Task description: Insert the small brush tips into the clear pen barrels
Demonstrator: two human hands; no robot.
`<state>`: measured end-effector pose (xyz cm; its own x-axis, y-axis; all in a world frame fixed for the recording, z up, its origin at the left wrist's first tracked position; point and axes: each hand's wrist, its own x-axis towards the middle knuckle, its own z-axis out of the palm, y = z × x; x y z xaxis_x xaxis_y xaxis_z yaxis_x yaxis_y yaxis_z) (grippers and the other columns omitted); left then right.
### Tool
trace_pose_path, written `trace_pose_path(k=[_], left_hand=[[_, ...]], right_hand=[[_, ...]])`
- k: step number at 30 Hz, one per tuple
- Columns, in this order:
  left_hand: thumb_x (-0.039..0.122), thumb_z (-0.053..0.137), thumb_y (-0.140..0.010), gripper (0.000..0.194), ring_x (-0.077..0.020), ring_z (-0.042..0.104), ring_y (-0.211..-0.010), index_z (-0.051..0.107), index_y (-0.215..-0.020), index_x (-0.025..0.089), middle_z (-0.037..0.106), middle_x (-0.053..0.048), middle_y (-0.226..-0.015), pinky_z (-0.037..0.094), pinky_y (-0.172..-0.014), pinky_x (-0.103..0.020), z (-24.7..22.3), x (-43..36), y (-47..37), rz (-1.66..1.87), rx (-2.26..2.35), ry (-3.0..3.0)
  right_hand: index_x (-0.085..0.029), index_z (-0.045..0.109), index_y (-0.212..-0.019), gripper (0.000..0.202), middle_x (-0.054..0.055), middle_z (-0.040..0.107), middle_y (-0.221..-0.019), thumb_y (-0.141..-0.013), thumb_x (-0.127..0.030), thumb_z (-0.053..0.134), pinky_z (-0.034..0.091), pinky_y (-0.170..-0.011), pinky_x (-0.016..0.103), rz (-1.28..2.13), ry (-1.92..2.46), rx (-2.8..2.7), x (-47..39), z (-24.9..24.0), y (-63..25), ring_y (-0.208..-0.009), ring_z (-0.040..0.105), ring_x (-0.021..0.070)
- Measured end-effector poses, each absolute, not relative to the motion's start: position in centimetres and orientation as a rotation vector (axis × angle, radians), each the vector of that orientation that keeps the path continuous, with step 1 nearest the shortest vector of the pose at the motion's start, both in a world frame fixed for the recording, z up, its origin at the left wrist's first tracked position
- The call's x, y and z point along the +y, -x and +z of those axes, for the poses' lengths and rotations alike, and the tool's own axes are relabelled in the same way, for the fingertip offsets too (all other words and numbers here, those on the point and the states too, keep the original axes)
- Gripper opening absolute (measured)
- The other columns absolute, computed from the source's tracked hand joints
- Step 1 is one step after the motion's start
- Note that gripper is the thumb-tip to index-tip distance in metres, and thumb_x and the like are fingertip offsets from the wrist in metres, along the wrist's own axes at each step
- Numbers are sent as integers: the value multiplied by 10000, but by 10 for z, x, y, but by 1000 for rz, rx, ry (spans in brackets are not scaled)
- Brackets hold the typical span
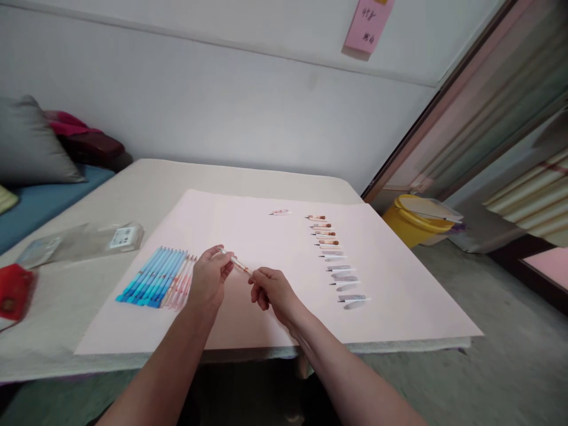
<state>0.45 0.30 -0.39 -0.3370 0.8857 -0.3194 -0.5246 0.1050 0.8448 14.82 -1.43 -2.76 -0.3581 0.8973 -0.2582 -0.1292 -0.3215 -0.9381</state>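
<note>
My left hand point(212, 273) and my right hand point(271, 287) hold a slim white pen point(241, 265) with small orange-red markings between them, above the pink sheet. The left fingers pinch its upper left end; the right fingers close on its lower right end. Just left of my left hand lies a row of pink-and-white pens point(180, 283), partly hidden by that hand. Beside these lie several blue pens point(153, 277) side by side. On the right of the sheet is a column of short pen pieces, some with brown ends point(329, 242), others greyish and clear point(352, 298).
A single short pinkish piece point(280, 212) lies near the back of the pink sheet point(275, 236). Clear plastic packaging point(95, 244) and a red object point(15, 291) rest on the table's left. A yellow bucket point(410, 222) stands beyond the right edge; a wall rises behind.
</note>
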Motion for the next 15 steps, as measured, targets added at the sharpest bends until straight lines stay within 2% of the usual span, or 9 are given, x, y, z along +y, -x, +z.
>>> trace_pose_path(k=[7, 11, 15], left_hand=[[74, 649, -643, 336, -156, 626, -765, 537, -951, 147, 642, -85, -821, 477, -684, -264, -4, 3, -4, 1542, 1149, -447], [111, 679, -630, 309, -141, 616, -752, 554, -911, 143, 632, -78, -836, 472, -661, -244, -3, 2, -5, 1528, 1166, -434], [165, 711, -613, 252, -87, 575, -667, 571, -821, 140, 596, -33, -799, 463, -627, -216, -4, 3, -7, 1544, 1231, -389]], right_hand=[[-134, 552, -738, 266, 2, 556, -459, -808, -381, 484, 173, -318, 201, 2000, 991, -934, -12, -33, -151, -272, 360, 58], [-136, 553, -740, 265, 0, 563, -468, -811, -381, 481, 183, -319, 193, 1940, 1019, -980, -13, -31, -149, -280, 373, 58], [-145, 544, -728, 235, -9, 566, -471, -802, -362, 493, 203, -318, 187, 1791, 1103, -1088, -15, -27, -146, -289, 393, 62]])
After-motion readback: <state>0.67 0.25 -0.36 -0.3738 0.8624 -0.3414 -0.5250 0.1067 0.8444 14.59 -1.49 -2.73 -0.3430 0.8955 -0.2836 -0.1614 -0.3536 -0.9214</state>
